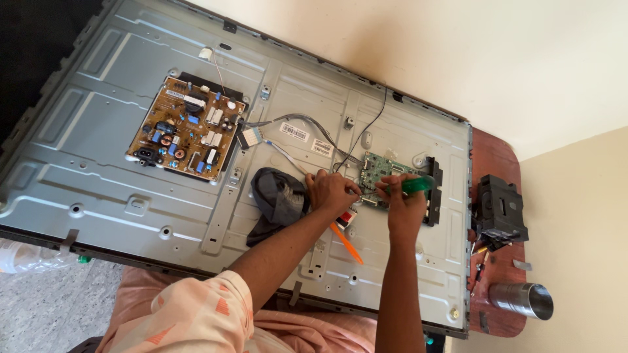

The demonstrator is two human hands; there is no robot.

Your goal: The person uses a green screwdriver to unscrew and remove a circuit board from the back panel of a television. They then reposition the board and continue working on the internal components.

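Two circuit boards on panel, brown and green, left hand clenched, right hand grasping green-handled tool

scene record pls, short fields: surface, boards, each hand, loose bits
surface: grey metal back panel of a flat screen, laid flat
boards: brown board upper left; green board at centre right
left hand: on the green board's edge, beside a dark cloth
right hand: grip on a green-handled tool
loose: orange tool, metal cylinder
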